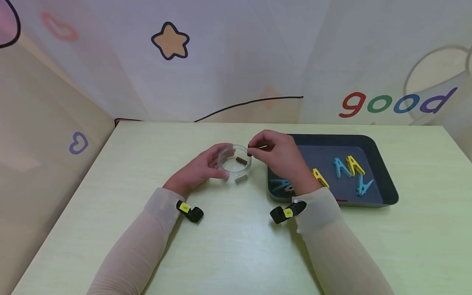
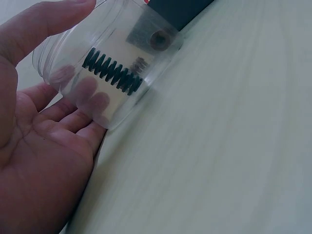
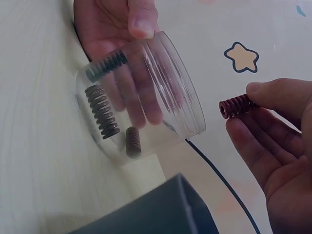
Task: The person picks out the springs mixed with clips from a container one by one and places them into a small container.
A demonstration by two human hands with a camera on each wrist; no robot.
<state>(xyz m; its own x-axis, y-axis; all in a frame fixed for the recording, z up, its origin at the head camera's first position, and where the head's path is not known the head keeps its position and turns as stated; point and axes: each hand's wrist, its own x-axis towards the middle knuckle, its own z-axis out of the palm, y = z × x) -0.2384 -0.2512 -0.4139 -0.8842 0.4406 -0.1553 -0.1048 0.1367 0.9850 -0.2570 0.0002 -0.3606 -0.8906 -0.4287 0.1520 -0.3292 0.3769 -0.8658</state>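
My left hand [image 1: 195, 170] holds a clear round jar [image 3: 168, 126] low over the table, thumb on the near side and fingers around the far side. Several coil springs lie inside: a dark green one [image 2: 112, 72], a brown one [image 3: 101, 112] and a smaller reddish-brown one [image 3: 132, 141]. No lid covers the jar's mouth. Just off its right rim, my right hand [image 1: 282, 155] pinches a short dark red coil spring [image 3: 236, 106] between thumb and fingers. A gap shows between this spring and the rim in the right wrist view.
A dark grey tray [image 1: 385, 184] stands to the right, partly under my right forearm. In it lie blue clothespins [image 1: 342, 168] and yellow clothespins [image 1: 355, 165]. Behind the pale wooden table [image 1: 236, 254] hangs a printed cloth [image 1: 236, 61].
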